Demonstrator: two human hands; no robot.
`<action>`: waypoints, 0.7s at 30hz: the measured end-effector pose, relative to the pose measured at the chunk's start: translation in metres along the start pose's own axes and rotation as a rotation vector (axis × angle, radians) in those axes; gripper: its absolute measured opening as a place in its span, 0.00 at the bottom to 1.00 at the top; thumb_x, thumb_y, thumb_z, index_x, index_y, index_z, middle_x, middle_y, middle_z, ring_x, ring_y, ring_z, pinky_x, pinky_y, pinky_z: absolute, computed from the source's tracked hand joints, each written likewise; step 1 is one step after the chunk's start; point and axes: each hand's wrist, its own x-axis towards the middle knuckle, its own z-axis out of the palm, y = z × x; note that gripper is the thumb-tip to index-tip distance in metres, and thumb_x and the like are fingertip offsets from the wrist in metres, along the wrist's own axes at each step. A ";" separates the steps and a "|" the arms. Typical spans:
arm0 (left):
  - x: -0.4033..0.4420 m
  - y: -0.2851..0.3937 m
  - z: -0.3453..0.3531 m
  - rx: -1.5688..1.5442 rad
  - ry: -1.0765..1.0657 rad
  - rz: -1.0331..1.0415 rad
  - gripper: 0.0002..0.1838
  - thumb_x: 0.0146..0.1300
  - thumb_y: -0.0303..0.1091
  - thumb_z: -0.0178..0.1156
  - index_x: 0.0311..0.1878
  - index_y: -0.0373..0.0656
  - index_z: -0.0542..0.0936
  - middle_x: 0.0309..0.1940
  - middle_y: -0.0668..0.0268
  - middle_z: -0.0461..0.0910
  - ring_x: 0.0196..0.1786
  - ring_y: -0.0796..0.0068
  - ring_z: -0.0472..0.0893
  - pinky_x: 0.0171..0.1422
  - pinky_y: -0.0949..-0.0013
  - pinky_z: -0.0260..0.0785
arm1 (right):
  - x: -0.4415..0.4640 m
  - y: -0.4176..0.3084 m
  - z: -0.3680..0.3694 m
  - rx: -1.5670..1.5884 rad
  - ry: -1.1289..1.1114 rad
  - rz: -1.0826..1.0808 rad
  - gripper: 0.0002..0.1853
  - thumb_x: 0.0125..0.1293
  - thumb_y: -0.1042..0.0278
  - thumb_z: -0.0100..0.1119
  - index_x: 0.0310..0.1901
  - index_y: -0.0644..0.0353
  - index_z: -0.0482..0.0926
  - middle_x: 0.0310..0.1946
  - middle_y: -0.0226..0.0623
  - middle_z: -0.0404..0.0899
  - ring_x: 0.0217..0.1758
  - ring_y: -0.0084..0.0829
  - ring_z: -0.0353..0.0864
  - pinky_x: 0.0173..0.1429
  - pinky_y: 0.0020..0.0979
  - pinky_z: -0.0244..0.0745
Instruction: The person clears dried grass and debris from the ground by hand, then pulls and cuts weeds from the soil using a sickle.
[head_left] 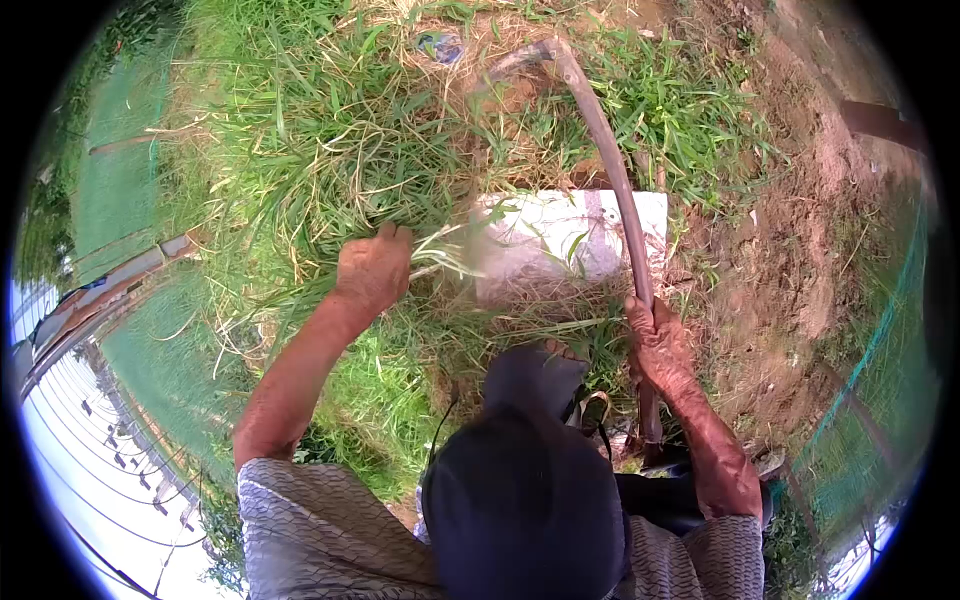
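White sheet (548,222) bears loose grass blades (576,247); right of it lies bare soil (795,270), left, dense grass (380,150), apparently uncut. Left hand (375,268) clenches grass stems (447,248); right hand (660,345) grips wooden-handled tool (606,140) across sheet.

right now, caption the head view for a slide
Left hand clutches grass while right hand grips a wooden handle.

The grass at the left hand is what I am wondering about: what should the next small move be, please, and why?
Probably set the pale grass stems down on the left: the left hand seems closed around them, while only the right hand grips the long wooden handle. That would free the left to steady it.
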 end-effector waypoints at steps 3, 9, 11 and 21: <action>0.035 0.010 -0.026 -0.026 0.291 -0.027 0.26 0.48 0.27 0.63 0.53 0.39 0.68 0.57 0.53 0.69 0.26 0.65 0.82 0.26 0.66 0.75 | -0.020 0.052 0.008 -0.071 -0.056 -0.090 0.22 0.67 0.43 0.53 0.39 0.58 0.67 0.13 0.24 0.63 0.10 0.19 0.63 0.13 0.26 0.60; 0.107 -0.042 -0.022 -0.032 0.204 -0.156 0.25 0.54 0.29 0.60 0.56 0.40 0.67 0.55 0.50 0.70 0.35 0.58 0.84 0.31 0.63 0.77 | -0.036 -0.003 -0.012 0.196 -0.113 0.122 0.22 0.69 0.46 0.52 0.45 0.61 0.69 0.14 0.22 0.62 0.11 0.16 0.61 0.15 0.24 0.57; 0.111 -0.046 -0.012 -0.044 0.099 -0.216 0.22 0.54 0.28 0.59 0.54 0.39 0.69 0.54 0.50 0.71 0.35 0.56 0.84 0.33 0.61 0.77 | -0.011 -0.027 -0.004 0.284 -0.049 -0.035 0.24 0.69 0.44 0.51 0.44 0.62 0.69 0.13 0.24 0.62 0.11 0.17 0.62 0.14 0.24 0.59; 0.094 -0.038 0.017 -0.092 0.233 -0.188 0.18 0.52 0.26 0.59 0.48 0.38 0.71 0.43 0.47 0.75 0.31 0.55 0.84 0.29 0.57 0.77 | -0.036 0.027 0.000 0.021 -0.120 0.024 0.29 0.66 0.38 0.53 0.47 0.62 0.73 0.21 0.26 0.68 0.23 0.19 0.68 0.25 0.26 0.65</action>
